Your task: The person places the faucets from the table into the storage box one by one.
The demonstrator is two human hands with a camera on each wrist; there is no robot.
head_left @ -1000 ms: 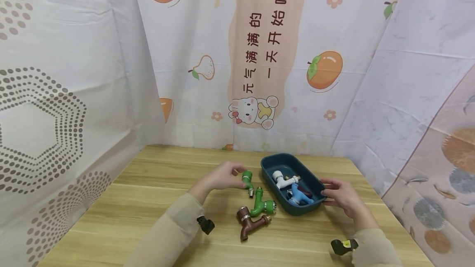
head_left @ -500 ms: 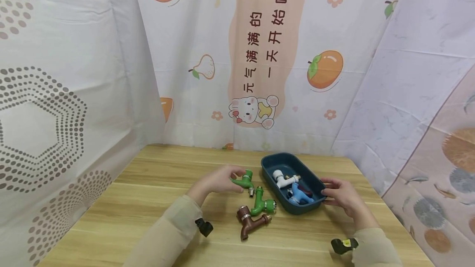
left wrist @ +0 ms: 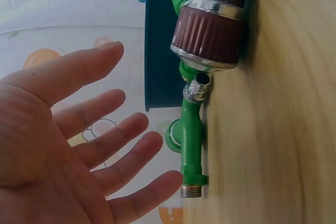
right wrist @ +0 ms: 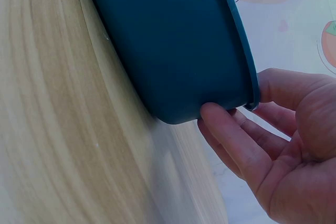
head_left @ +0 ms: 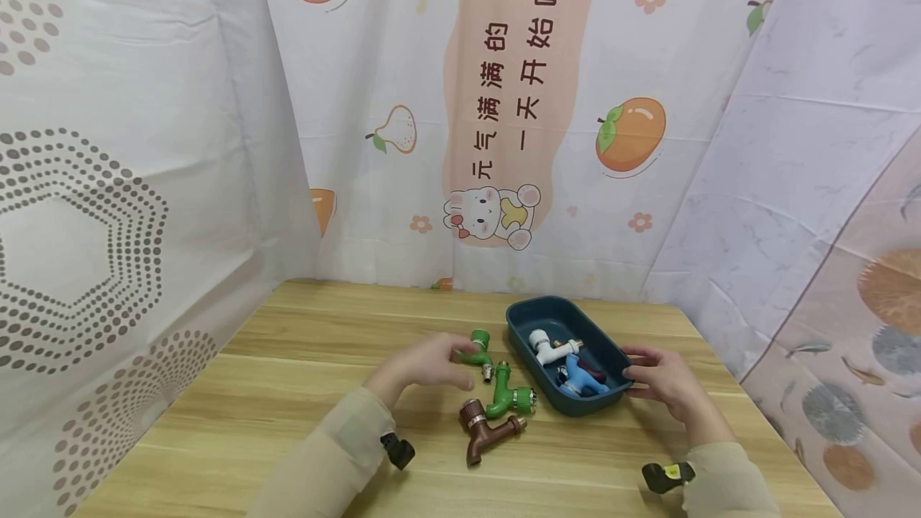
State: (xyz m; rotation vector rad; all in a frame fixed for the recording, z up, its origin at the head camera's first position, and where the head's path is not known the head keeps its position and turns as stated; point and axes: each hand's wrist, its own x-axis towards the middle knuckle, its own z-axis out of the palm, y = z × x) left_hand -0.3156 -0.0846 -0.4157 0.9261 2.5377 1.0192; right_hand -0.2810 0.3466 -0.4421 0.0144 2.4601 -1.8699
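Note:
My left hand is held with its fingers spread beside a green faucet, holding nothing. In the left wrist view, the fingertips overlap the threaded end of that faucet. A second green faucet lies just in front of it, and a brown faucet lies nearest me. With my right hand I grip the right end of a dark teal plastic tub; the thumb is on its outer wall and the index finger bends to the rim. Inside are a white faucet and a blue faucet.
Something dark red lies partly hidden behind the blue faucet in the tub. The wooden table ends at a printed cloth hung behind it, with more cloth at both sides.
My left hand has come off the green faucet and drawn slightly toward me, its fingers spreading. The faucet's spout has turned leftward. My right hand and the tub have stayed put.

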